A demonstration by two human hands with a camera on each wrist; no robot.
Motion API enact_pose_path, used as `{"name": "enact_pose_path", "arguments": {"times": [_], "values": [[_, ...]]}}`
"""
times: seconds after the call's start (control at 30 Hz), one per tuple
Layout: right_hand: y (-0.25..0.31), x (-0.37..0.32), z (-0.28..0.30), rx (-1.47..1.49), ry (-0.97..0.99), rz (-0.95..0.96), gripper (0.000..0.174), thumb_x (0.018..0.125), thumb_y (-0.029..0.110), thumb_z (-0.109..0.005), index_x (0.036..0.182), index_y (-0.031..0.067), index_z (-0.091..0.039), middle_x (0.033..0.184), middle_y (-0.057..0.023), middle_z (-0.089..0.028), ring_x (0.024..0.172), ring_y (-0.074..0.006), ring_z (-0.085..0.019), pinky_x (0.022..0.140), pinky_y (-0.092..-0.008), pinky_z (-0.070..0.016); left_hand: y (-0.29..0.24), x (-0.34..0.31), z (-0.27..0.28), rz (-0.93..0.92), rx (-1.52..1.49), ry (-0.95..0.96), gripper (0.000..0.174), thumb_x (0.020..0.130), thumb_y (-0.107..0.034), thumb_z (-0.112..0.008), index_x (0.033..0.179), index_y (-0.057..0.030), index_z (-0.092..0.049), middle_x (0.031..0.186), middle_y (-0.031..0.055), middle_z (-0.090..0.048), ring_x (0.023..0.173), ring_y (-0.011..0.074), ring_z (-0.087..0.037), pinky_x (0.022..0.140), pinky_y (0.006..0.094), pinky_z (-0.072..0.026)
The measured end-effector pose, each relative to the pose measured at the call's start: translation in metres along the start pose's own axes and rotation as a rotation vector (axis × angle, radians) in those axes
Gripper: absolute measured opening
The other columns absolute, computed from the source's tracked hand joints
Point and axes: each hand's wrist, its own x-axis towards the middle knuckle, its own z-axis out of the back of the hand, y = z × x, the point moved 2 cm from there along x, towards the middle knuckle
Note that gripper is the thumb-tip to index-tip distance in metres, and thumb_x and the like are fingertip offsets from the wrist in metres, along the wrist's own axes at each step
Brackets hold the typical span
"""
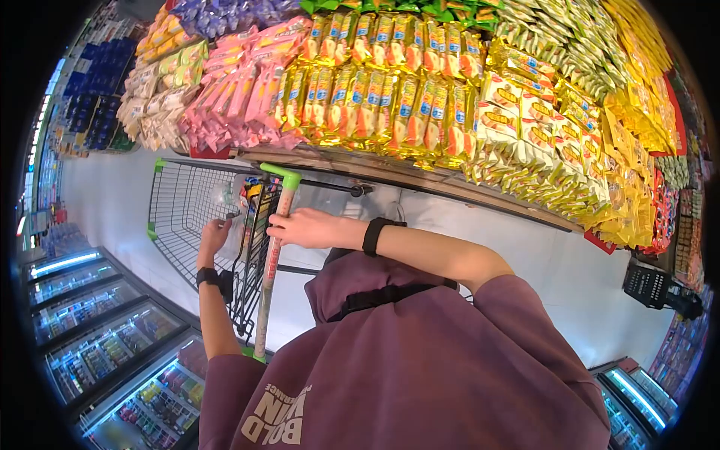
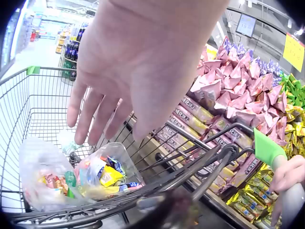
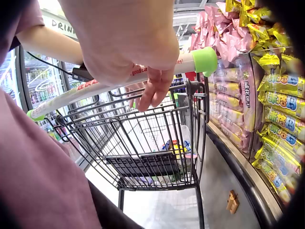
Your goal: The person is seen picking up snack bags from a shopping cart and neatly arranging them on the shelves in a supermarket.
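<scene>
My left hand point(image 1: 215, 236) reaches over the wire shopping cart point(image 1: 174, 196). In the left wrist view the palm and loosely straight fingers of this hand point(image 2: 136, 67) hang above the basket, holding nothing. Below them lie a clear bag point(image 2: 35, 160) with red and green items and an open clear bag point(image 2: 128, 160) with yellow and blue packets. My right hand point(image 1: 311, 227) grips the cart handle point(image 1: 271, 266) near its green end cap point(image 1: 281, 174). In the right wrist view the fingers of my right hand point(image 3: 143, 62) bend over the handle point(image 3: 93, 89).
Stacked pink packets point(image 1: 238, 82), gold packets point(image 1: 375, 94) and white-yellow packets point(image 1: 536, 112) fill a long display beside the cart. Glass-doored coolers point(image 1: 105, 330) line the other side. A black basket point(image 1: 646, 285) stands at the far right. Bottles point(image 2: 72, 52) are on shelves ahead.
</scene>
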Motion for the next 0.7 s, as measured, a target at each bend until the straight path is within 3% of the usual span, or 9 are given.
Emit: {"name": "enact_pose_path", "arguments": {"times": [0.2, 0.37, 0.47, 0.57, 0.7], "values": [[0.005, -0.019, 0.013, -0.002, 0.034, -0.018, 0.030, 0.091, 0.022, -0.060, 0.113, 0.0040, -0.051, 0.109, -0.0158, -0.052, 0.070, -0.0325, -0.066, 0.062, -0.0445, -0.0536, -0.012, -0.015, -0.017, 0.044, 0.099, 0.105, 0.044, 0.087, -0.044, -0.062, 0.100, -0.0046, -0.074, 0.097, 0.0280, -0.068, 0.097, 0.0426, -0.066, 0.087, 0.0482, -0.0509], [0.003, -0.033, 0.034, 0.055, 0.141, -0.039, 0.024, 0.089, 0.016, -0.059, 0.108, 0.0038, -0.050, 0.107, -0.0159, -0.052, 0.071, -0.0329, -0.066, 0.062, -0.0454, -0.0534, 0.023, 0.001, -0.057, 0.062, 0.079, 0.129, 0.047, 0.086, -0.048, -0.062, 0.102, -0.0049, -0.074, 0.093, 0.0254, -0.070, 0.094, 0.0418, -0.067, 0.087, 0.0471, -0.0519], [-0.002, -0.043, 0.037, 0.051, 0.125, -0.035, 0.023, 0.089, 0.017, -0.060, 0.106, 0.0049, -0.049, 0.105, -0.0151, -0.051, 0.071, -0.0328, -0.066, 0.061, -0.0449, -0.0529, 0.000, -0.018, -0.054, 0.074, 0.001, 0.182, 0.047, 0.087, -0.046, -0.062, 0.103, -0.0031, -0.073, 0.092, 0.0259, -0.070, 0.091, 0.0409, -0.068, 0.084, 0.0454, -0.0530], [0.000, -0.052, 0.043, 0.078, 0.127, -0.038, 0.025, 0.091, 0.023, -0.060, 0.106, 0.0053, -0.049, 0.105, -0.0147, -0.051, 0.070, -0.0333, -0.065, 0.061, -0.0446, -0.0527, 0.001, -0.029, -0.064, -0.006, -0.015, 0.118, 0.048, 0.091, -0.041, -0.061, 0.107, 0.0033, -0.070, 0.081, 0.0187, -0.072, 0.067, 0.0257, -0.072, 0.066, 0.0364, -0.0555], [-0.004, -0.063, 0.049, 0.082, 0.104, -0.027, 0.025, 0.092, 0.027, -0.059, 0.102, 0.0057, -0.051, 0.104, -0.0145, -0.052, 0.068, -0.0339, -0.064, 0.061, -0.0443, -0.0533, -0.003, -0.046, -0.067, 0.083, -0.041, 0.203, 0.045, 0.088, -0.042, -0.062, 0.103, -0.0004, -0.072, 0.090, 0.0267, -0.069, 0.089, 0.0394, -0.069, 0.082, 0.0440, -0.0530]]}}
